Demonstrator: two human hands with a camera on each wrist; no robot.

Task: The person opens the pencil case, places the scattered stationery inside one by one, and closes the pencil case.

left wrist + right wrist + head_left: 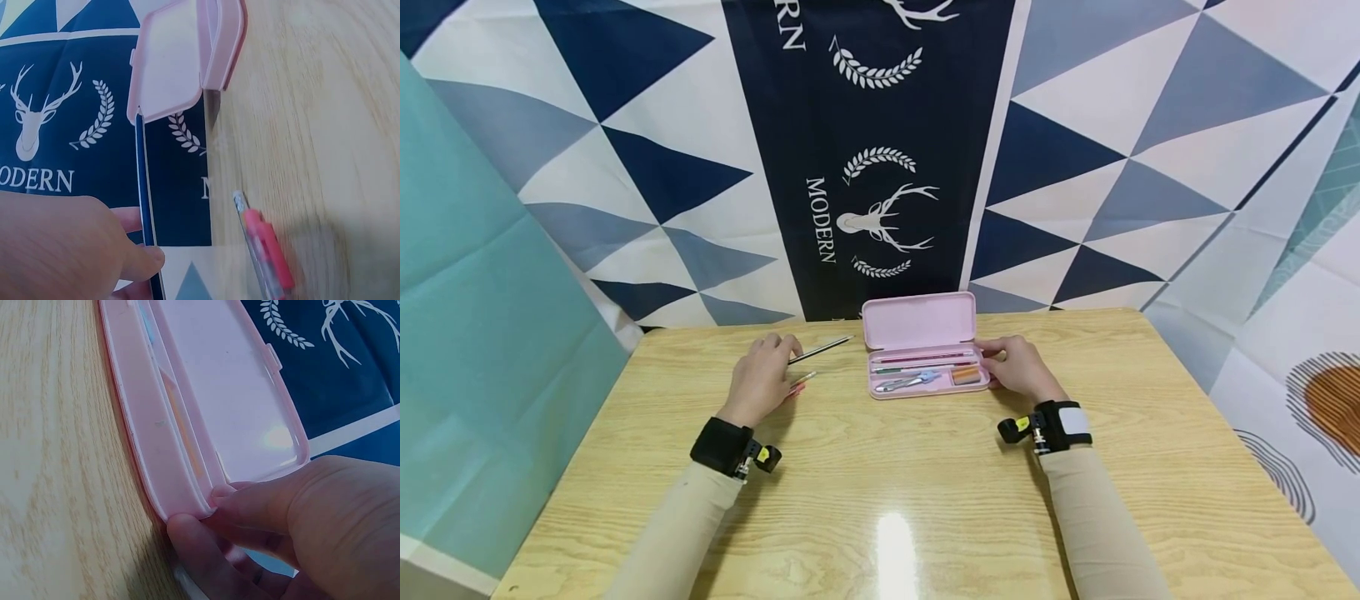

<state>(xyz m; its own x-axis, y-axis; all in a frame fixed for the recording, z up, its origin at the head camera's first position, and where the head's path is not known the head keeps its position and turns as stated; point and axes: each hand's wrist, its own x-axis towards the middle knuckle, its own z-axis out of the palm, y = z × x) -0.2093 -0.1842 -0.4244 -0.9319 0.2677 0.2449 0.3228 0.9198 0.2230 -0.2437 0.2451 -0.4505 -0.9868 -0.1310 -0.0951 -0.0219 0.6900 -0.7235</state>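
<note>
My left hand (760, 379) pinches a dark pencil (822, 348) between thumb and fingers, its pale tip pointing toward the case. Under that hand lie a pencil-like stick with a whitish end (806, 378) and a pink-red piece with a clear part (269, 240), partly hidden by the hand in the head view. A pink pencil case (919, 322) stands with its lid raised at the table's back. My right hand (1018, 367) grips the case's right end, thumb and fingertips at its rim. Inside lie slim pencils (925, 367), a metal compass (904, 382) and an orange block (966, 376).
The case sits on a light wood table (850, 483) whose back edge meets a hanging patterned cloth (880, 125) with deer and triangles. A teal cloth (490, 317) hangs at the left. Both wrists wear black straps with small cameras.
</note>
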